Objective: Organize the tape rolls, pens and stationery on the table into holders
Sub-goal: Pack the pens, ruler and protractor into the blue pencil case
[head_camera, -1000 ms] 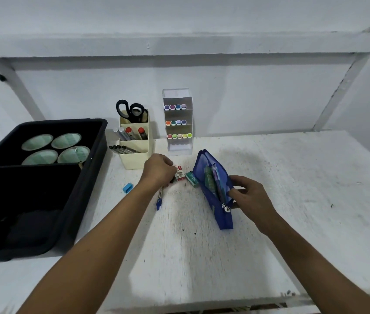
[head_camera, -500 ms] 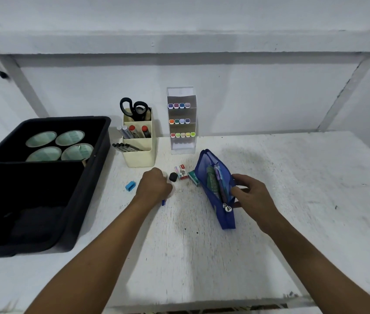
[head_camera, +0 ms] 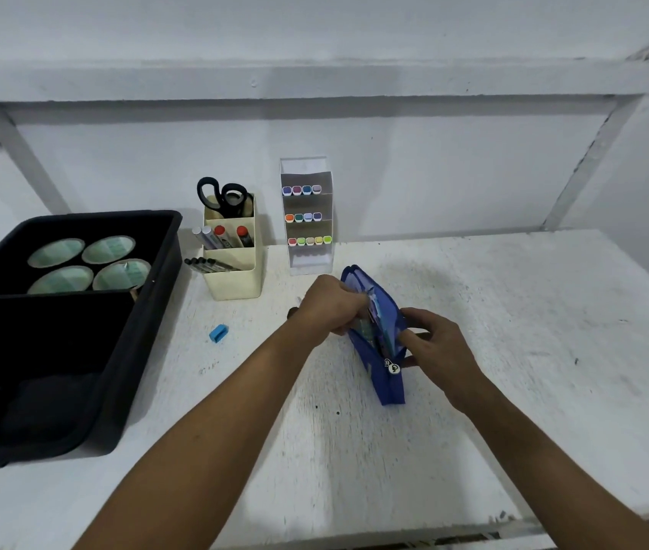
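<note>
1. Hands meet at the middle of the frame, both on a blue zip pencil pouch (head_camera: 384,367) that stands on its edge on the white tabletop (head_camera: 513,331).
2. The left hand (head_camera: 329,307) is curled at the pouch's open mouth, fingers bent down into the opening; whatever they grip is hidden by the fingers and the fabric, so I cannot tell what it holds.
3. The right hand (head_camera: 436,337) pinches the right wall of the pouch near its zip end, thumb and fingers pressed on the fabric, holding the mouth apart.
4. A round zip pull (head_camera: 393,367) hangs at the lower end of the opening; pale green and light blue things show inside, too blurred to name.
5. Left of the left hand, a small blue pencil sharpener (head_camera: 218,333) lies alone on the tabletop.
6. Up and left of the hands stands a cream desk organiser (head_camera: 235,277): black-handled scissors (head_camera: 223,196) in its back section, red-capped and pale markers (head_camera: 223,237) in the middle one, dark pens (head_camera: 209,265) slanting out of the front one.
7. Just right of it a clear tiered marker stand (head_camera: 307,216) holds three rows of coloured caps.
8. At the left of the frame a black plastic bin (head_camera: 148,311) holds four tape rolls (head_camera: 88,264) lying flat at its far end.
</note>
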